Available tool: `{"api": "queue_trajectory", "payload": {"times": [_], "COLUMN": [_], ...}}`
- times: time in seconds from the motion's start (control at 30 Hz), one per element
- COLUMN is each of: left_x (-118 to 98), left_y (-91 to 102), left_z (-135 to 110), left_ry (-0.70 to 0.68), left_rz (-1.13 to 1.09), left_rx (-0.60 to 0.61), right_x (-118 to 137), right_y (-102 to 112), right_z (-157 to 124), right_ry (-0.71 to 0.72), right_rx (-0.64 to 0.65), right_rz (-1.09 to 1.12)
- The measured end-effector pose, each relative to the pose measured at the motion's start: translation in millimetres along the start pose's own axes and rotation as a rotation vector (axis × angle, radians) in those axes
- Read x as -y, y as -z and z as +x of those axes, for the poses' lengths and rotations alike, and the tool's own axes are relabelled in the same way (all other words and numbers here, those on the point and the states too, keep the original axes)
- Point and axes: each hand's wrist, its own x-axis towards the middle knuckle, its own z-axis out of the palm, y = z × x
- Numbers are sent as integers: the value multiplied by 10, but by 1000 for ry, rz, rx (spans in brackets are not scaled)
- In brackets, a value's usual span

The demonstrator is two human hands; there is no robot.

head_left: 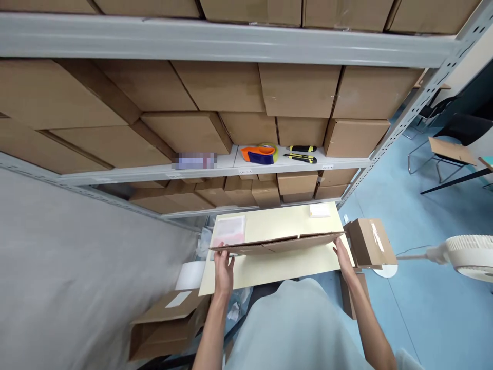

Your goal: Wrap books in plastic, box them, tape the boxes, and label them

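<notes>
A flattened cardboard box (281, 244) is held up over the cream tabletop (277, 272), seen almost edge-on. My left hand (223, 270) grips its left end, with the thumb on the near side. At the opposite end, my right hand (343, 258) is closed on the right edge. Behind the cardboard, a clear plastic sleeve with pinkish paper (230, 229) lies at the table's left. A small white pad (319, 210) rests near the far right corner.
Metal shelving (215, 38) packed with cardboard boxes stands in front. An orange and blue tape dispenser (259, 154) and two utility knives (301, 158) lie on one shelf. An open box (169, 329) is at lower left, a closed box (372, 241) and a white fan (470, 257) at right.
</notes>
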Motion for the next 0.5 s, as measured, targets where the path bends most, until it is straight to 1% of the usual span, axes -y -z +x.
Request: {"api": "queue_trajectory", "payload": {"times": [0.1, 0.2, 0.27, 0.37, 0.43, 0.5], "left_x": [-75, -162, -202, -220, -216, -218], "left_y": [-30, -96, -141, -152, -101, -11], "left_z": [-91, -189, -236, -263, -259, -253], "left_ry": [-56, -106, -107, -76, -62, -54], "left_rz": [118, 224, 279, 338, 357, 350], "left_rx": [-18, -54, -78, -59, -25, -4], "right_x": [126, 352, 516, 718, 818, 915], "right_y": [61, 113, 114, 80, 75, 107], "right_z": [-41, -66, -78, -94, -120, -170], "right_ry": [98, 192, 223, 204, 174, 135], "right_rx": [-21, -35, -30, -29, -30, 2], "right_rz": [0, 6, -25, -96, -128, -159]}}
